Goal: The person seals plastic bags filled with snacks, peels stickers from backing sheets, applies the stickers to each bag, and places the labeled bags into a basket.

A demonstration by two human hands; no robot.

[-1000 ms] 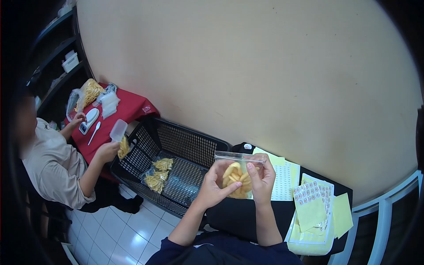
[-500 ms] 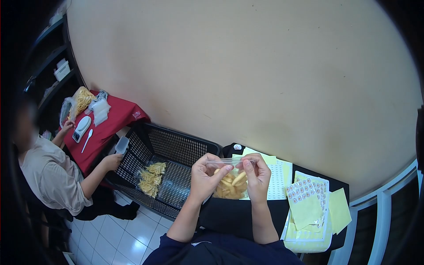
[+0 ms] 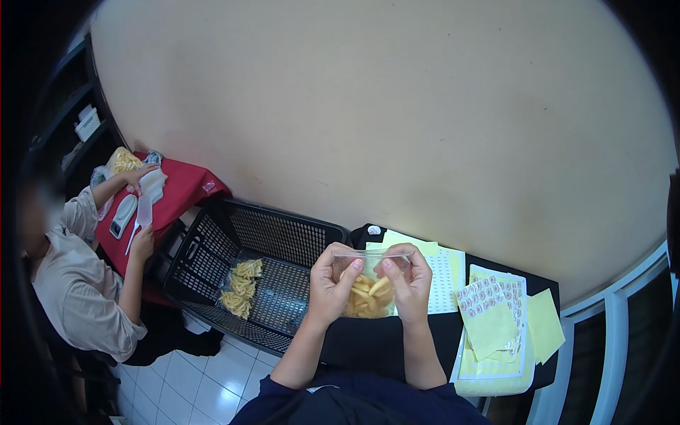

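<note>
A clear plastic bag [image 3: 370,303] with yellow stick-shaped snacks in it hangs upright between my two hands, over the near edge of the black table. My left hand [image 3: 331,283] grips its upper left side, thumb pressed on the front. On the upper right side my right hand [image 3: 409,282] pinches it the same way. The top edge of the bag stretches flat between my fingers. Behind the bag lie sheets of small labels [image 3: 445,283] and yellow paper.
Left of me stands a black crate [image 3: 283,227] with several filled snack bags [image 3: 242,289] inside. A co-worker [image 3: 85,283] sits by a red-covered table [image 3: 185,185] with a scale [image 3: 124,214]. More sticker sheets [image 3: 492,322] lie on the black table [image 3: 397,347] at right.
My thumbs have shifted on the bag, and its top edge is now stretched straighter. The co-worker's one hand has reached to the stack of bags, while the other brought the plastic scoop over the table.
</note>
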